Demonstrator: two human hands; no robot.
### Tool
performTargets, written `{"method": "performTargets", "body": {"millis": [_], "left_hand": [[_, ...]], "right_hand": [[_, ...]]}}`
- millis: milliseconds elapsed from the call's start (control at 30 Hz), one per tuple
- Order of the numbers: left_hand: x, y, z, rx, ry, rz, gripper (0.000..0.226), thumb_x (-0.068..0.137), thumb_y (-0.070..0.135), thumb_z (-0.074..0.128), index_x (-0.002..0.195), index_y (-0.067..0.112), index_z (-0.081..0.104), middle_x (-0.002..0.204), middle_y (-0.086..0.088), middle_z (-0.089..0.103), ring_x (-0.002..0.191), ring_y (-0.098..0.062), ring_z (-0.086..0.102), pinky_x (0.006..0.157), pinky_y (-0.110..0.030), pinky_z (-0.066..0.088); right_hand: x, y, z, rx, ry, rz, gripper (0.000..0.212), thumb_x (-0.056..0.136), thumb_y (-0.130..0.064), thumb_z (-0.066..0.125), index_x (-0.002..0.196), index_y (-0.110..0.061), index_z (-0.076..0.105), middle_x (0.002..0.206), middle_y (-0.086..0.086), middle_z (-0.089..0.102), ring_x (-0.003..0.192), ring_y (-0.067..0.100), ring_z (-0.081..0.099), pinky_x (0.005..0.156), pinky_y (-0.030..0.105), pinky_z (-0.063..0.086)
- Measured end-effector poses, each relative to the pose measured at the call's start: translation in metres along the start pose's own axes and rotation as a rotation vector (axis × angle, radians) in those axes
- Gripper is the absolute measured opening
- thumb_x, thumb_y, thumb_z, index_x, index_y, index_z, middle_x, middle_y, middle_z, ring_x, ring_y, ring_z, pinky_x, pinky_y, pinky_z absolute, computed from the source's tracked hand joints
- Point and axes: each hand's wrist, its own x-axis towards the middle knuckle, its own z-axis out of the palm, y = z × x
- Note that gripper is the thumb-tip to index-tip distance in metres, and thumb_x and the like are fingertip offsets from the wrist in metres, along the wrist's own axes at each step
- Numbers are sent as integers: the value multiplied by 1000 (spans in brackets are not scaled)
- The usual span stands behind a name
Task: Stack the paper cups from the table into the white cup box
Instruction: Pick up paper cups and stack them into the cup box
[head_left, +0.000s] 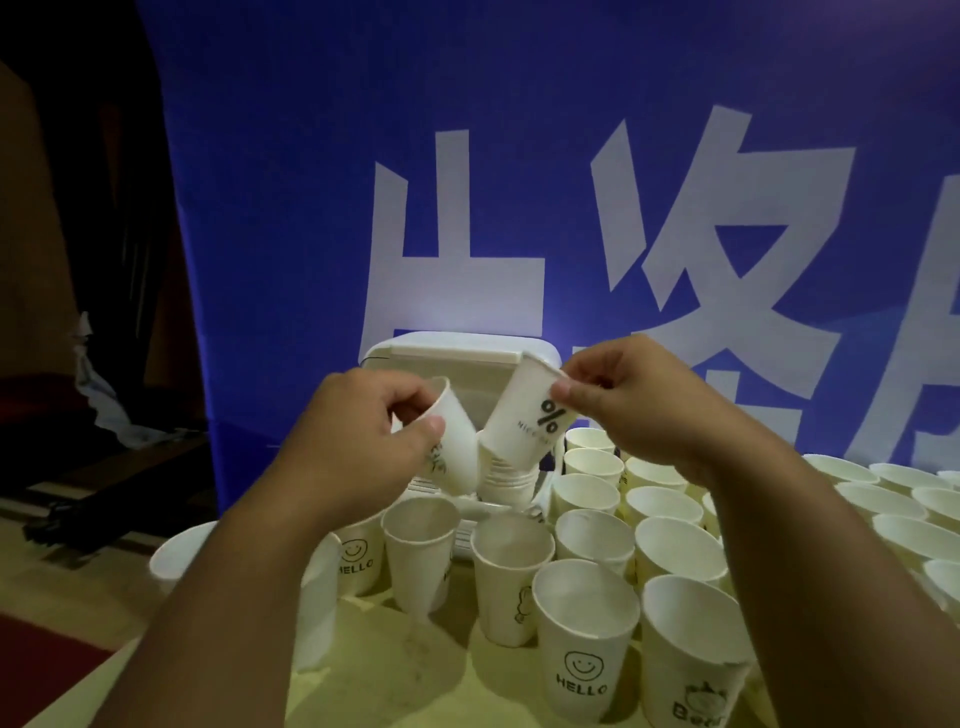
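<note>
Grip of the left hand (358, 441) was closed on the rim of a tilted paper cup (457, 447), held directly in front of the white cup box (441, 351). The right hand (639, 410) pinched the rim of the "%" cup (530, 421), which leaned on the stack (506, 480) seated in the box. Loose cups (587, 639) stood upright on the table (395, 675), in front and right of the box.

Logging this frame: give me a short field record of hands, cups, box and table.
left hand: grips a tilted paper cup
right hand: pinches the rim of the % cup, tilted, base at the top of the stack
stack: nested cups in the white cup box
table: many loose cups standing upright
backdrop: blue banner
</note>
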Motion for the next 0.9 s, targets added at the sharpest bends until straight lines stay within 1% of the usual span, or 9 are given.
{"method": "performTargets", "body": {"millis": [133, 267, 367, 433, 533, 633, 767, 833, 900], "left_hand": [[4, -7, 26, -15, 157, 7, 5, 94, 26, 69, 94, 28, 74, 69, 18, 60, 60, -4, 55, 55, -19, 39], [9, -9, 46, 120, 246, 47, 8, 99, 27, 63, 98, 23, 71, 83, 11, 62, 70, -11, 57, 55, -21, 38], [16, -9, 63, 189, 270, 73, 16, 102, 25, 56, 95, 18, 69, 88, 4, 66, 74, -16, 57, 56, -24, 42], [18, -7, 74, 199, 244, 64, 20, 105, 24, 52, 100, 16, 70, 94, 1, 67, 81, -20, 58, 66, -35, 55], [18, -1, 87, 207, 175, 43, 17, 105, 22, 54, 108, 17, 69, 105, 0, 67, 93, -20, 59, 86, -43, 57], [18, 1, 92, 261, 87, 42, 17, 100, 18, 61, 116, 22, 65, 115, 4, 62, 105, -18, 53, 99, -38, 47], [17, 0, 96, 484, -85, 6, 35, 90, 27, 75, 121, 35, 60, 121, 12, 53, 111, -16, 38, 102, -37, 30], [14, -2, 99, 412, -144, -64, 36, 90, 27, 76, 120, 36, 59, 123, 10, 44, 113, -18, 34, 109, -39, 36], [13, -2, 99, 235, -157, -133, 30, 94, 21, 72, 118, 33, 59, 126, 8, 43, 117, -19, 39, 111, -42, 44]], "right_hand": [[12, 12, 12, -23, 211, 54, 19, 99, -28, 57, 111, -21, 69, 98, -3, 65, 74, 12, 58, 59, 22, 44], [19, 22, 22, -113, 298, 108, 21, 99, -24, 57, 117, -19, 68, 113, 4, 66, 89, 18, 57, 71, 24, 44], [20, 21, 28, -131, 321, 122, 26, 98, -23, 59, 122, -18, 68, 118, 7, 66, 91, 18, 55, 76, 26, 44], [20, 22, 29, -124, 351, 132, 27, 98, -23, 61, 123, -18, 68, 120, 7, 65, 91, 17, 53, 78, 25, 43], [20, 22, 26, -112, 443, 133, 27, 97, -22, 61, 123, -17, 69, 120, 8, 65, 91, 17, 52, 81, 26, 42], [19, 20, 24, -125, 500, 91, 27, 98, -21, 60, 123, -15, 68, 119, 9, 65, 91, 16, 51, 82, 25, 42], [19, 16, 27, -158, 445, 28, 25, 98, -18, 60, 121, -16, 68, 117, 9, 64, 92, 17, 53, 81, 25, 44], [20, 16, 29, -213, 388, 20, 24, 97, -14, 61, 120, -18, 68, 114, 8, 63, 92, 19, 55, 77, 24, 46], [19, 16, 32, -269, 316, 11, 24, 96, -11, 61, 118, -17, 67, 112, 7, 63, 92, 21, 58, 73, 23, 46]]}}
